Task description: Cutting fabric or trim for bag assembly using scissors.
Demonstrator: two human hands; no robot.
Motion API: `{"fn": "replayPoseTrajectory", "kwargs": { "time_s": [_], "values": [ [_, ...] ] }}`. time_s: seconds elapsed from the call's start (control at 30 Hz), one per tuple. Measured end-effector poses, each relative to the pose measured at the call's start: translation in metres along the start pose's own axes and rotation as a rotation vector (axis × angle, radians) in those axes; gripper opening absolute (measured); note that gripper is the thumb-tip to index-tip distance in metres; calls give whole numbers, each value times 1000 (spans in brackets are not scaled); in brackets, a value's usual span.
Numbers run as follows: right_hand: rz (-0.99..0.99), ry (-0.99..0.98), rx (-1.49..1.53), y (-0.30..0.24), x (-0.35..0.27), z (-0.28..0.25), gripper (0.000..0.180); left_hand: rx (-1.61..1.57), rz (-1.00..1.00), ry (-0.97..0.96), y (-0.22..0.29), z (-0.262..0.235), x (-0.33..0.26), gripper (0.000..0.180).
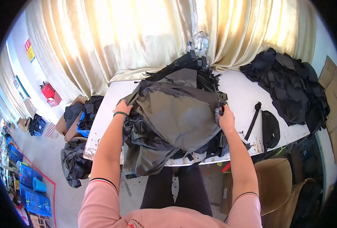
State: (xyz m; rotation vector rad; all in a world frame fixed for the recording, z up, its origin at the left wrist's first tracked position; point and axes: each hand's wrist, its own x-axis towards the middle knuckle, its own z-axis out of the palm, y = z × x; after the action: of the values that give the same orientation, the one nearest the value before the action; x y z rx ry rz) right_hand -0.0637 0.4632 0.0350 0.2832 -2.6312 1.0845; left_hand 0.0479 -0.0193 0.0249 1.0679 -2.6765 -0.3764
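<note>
A large dark grey-olive piece of thin fabric [180, 114] is spread in folds over the white table, and part of it drapes over the front edge. At its left side my left hand [123, 108] is closed on the fabric edge. My right hand [226, 118] grips a pair of scissors [221, 109] at the fabric's right side, the blades pointing away from me. Some of the blades is lost against the dark cloth. Behind the fabric lies a bundle of black strips [176, 67].
A black waist bag [270, 130] with its strap lies on the white table [235, 86], right of my right hand. A heap of black fabric pieces [290, 85] covers the far right. Cardboard boxes [273, 178] stand below. Left of the table are a blue crate [84, 127] and bunched dark cloth [76, 161].
</note>
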Motion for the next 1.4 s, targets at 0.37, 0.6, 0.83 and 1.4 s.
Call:
{"fn": "replayPoseTrajectory", "kwargs": {
  "time_s": [0.37,0.6,0.83,1.4],
  "values": [
    [-117,-23,94,-3,6,-6,32,-1769,266,-331,-2,-102,-14,20],
    [-62,37,194,19,2,23,28,-1792,549,-453,1,-173,-116,29],
    [-181,4,229,21,-3,25,30,-1652,-232,-779,-31,-132,-212,86],
    [-188,-49,214,73,-62,33,30,-927,-42,-397,-30,-23,-161,47]
  ]
}}
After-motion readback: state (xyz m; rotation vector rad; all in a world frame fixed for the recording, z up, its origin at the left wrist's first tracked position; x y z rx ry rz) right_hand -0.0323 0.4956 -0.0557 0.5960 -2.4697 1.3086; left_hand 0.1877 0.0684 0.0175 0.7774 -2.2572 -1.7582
